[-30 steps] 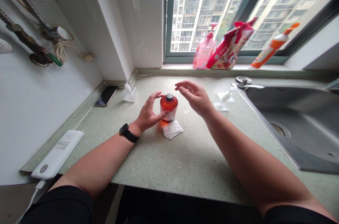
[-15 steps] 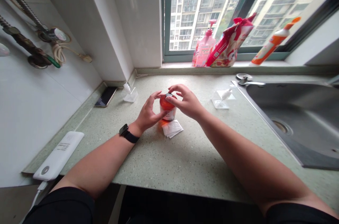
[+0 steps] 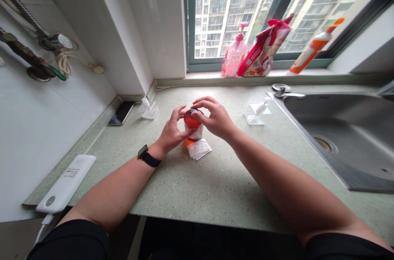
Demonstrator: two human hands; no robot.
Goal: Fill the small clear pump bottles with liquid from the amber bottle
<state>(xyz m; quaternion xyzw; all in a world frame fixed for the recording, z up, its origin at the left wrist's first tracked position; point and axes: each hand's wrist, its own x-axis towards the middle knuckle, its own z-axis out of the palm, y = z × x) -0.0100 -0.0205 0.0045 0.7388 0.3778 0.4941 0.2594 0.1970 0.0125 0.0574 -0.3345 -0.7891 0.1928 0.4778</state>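
An orange-red see-through bottle [image 3: 193,122] with a white label stands upright on the speckled counter. My left hand [image 3: 172,131] is wrapped round its left side, thumb across the front. On top, the fingers and thumb of my right hand [image 3: 214,117] close round the dark cap [image 3: 193,110], which they partly hide. Right in front of the bottle lies a small stack of folded white tissue [image 3: 199,149]. Whether the cap is loose on the neck I cannot tell.
Clear holders with white pieces stand left [image 3: 149,110] and right [image 3: 257,113]. A phone [image 3: 121,113] lies at the left wall, a white power bank [image 3: 66,184] nearer. The steel sink [image 3: 335,184] is at right. A pump bottle [image 3: 234,57], red bag [image 3: 261,53] and orange-white bottle [image 3: 310,53] line the sill.
My right hand's fingers have shifted slightly on the cap. The bottle stays in place between my hands; the whole view has moved a little.
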